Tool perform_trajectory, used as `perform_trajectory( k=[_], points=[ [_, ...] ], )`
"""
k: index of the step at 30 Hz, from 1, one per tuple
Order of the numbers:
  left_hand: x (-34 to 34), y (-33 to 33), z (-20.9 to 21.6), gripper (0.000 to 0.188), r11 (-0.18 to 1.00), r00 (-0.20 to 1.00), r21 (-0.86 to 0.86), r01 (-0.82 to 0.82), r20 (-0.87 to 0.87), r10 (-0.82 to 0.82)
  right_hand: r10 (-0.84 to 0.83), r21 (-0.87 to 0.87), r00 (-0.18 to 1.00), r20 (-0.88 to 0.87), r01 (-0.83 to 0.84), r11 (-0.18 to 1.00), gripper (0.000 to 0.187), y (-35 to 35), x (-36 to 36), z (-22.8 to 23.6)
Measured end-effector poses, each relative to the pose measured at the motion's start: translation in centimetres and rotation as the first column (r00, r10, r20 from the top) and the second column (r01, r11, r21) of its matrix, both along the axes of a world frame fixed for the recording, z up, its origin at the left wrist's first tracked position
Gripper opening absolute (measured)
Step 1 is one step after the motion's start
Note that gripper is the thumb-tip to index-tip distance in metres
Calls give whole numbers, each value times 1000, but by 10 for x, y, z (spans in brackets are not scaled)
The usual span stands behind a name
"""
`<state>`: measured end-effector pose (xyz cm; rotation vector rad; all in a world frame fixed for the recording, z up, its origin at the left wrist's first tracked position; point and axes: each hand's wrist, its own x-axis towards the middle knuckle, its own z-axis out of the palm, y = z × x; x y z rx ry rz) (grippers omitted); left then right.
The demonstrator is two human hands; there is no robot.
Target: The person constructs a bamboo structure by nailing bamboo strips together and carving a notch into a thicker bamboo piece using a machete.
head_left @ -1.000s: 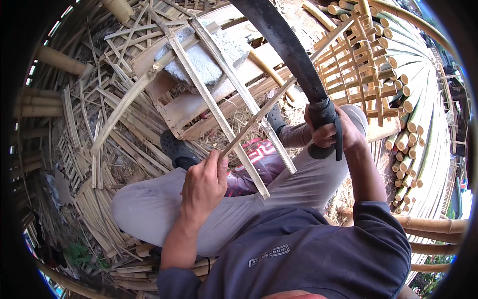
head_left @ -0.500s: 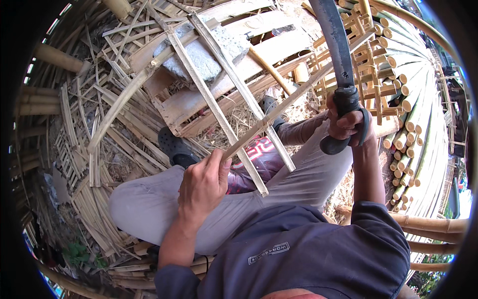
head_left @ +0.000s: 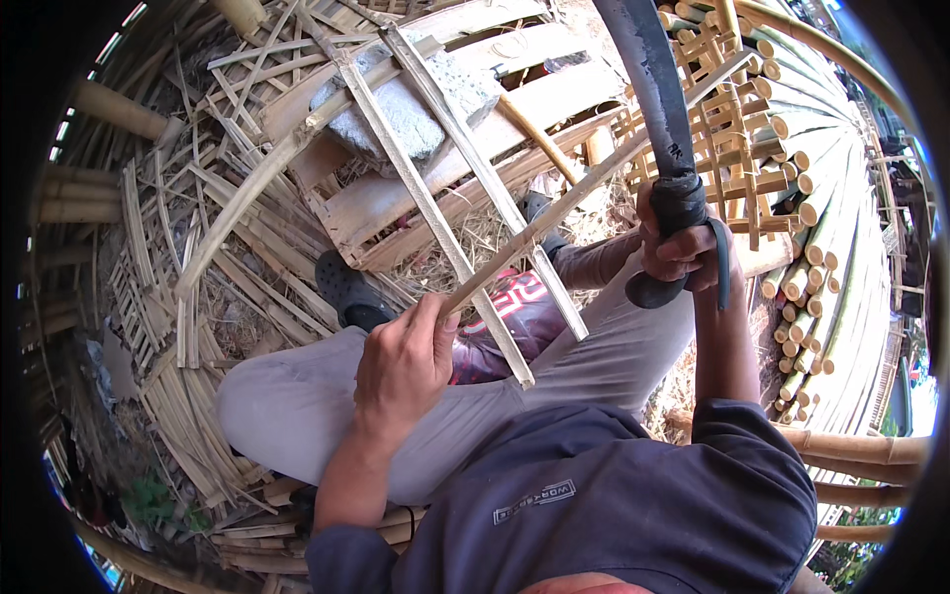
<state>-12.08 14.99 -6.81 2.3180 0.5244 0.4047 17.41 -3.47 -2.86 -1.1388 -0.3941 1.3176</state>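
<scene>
My left hand (head_left: 406,366) is closed around the near end of a long bamboo strip (head_left: 574,203), which slants up to the right. That strip crosses two parallel bamboo slats (head_left: 427,210), whose near ends hang over my lap. Farther off, a curved bamboo piece (head_left: 242,188) crosses the slats at their other end. My right hand (head_left: 683,247) grips the dark handle of a machete, its broad blade (head_left: 648,79) pointing up and away, above the strip and apart from my left hand. A loop on the handle passes outside my right fingers.
A grey concrete block (head_left: 470,94) rests on a wooden pallet (head_left: 366,213) beneath the slats. Cut bamboo poles (head_left: 826,213) are stacked at the right, beside a bamboo lattice (head_left: 727,148). Split bamboo strips (head_left: 188,406) litter the left side. My dark shoe (head_left: 341,282) is near the pallet.
My right hand and the machete have shifted slightly left, the blade now leaning a little more to the left. My left hand and the bamboo strip stay almost still.
</scene>
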Motion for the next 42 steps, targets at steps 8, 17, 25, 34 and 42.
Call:
perform_trajectory(
  k=[8, 17, 25, 34, 42],
  points=[
    [1, 0, -5, 24, 1000, 997, -7, 9, -77, -9, 82, -98, 983, -167, -100, 990, 40, 13, -60, -31],
    [-3, -1, 2, 24, 1000, 998, -7, -21, -62, 21, 37, 45, 979, -199, -28, 999, 33, 14, -16, -12],
    [6, -2, -6, 25, 1000, 995, 2, -9, -97, 9, 136, -145, 977, -166, -161, 976, 36, 15, -66, -42],
    [5, -3, -9, 29, 997, 987, -65, -40, -161, 29, 196, -276, 976, 100, -162, 947, 39, 27, -65, -40],
    [6, -5, -9, 35, 983, 968, -149, -108, -242, 70, 273, -318, 509, 816, 2, 948, 29, 46, -83, -28]
  ],
)
